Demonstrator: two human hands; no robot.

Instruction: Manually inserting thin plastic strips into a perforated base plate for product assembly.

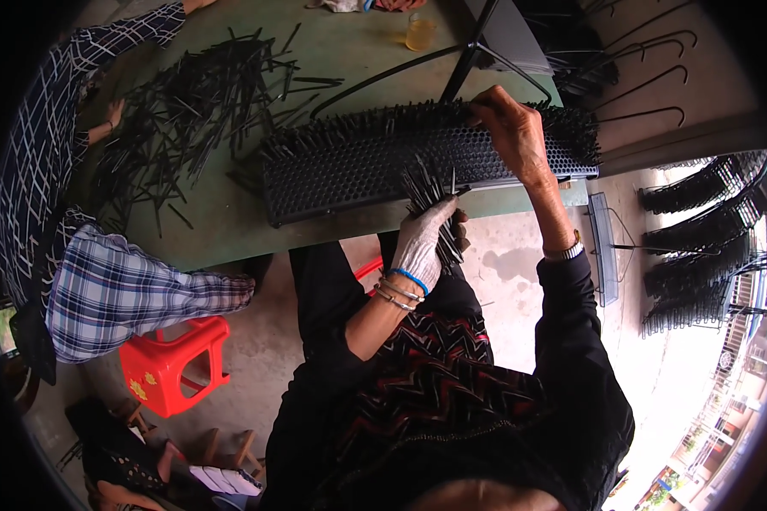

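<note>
My left hand (421, 245), in a white knit glove, is closed around a bundle of thin black sticks (426, 189) whose ends fan out upward. It is just in front of a long black perforated rack (341, 183) at the table's near edge. Along the rack's far side runs a dense row of upright black sticks (358, 128). My bare right hand (516, 132) reaches over the rack's right half, thumb and fingers pinched together at that row. What lies between those fingertips is too small to make out.
Loose black sticks (196, 111) cover the left of the green table (230, 238). A glass of yellowish drink (420, 34) stands at the back. People sit at left by a red stool (179, 362). Dark racks (699, 230) and hooked rods (656, 72) are at right.
</note>
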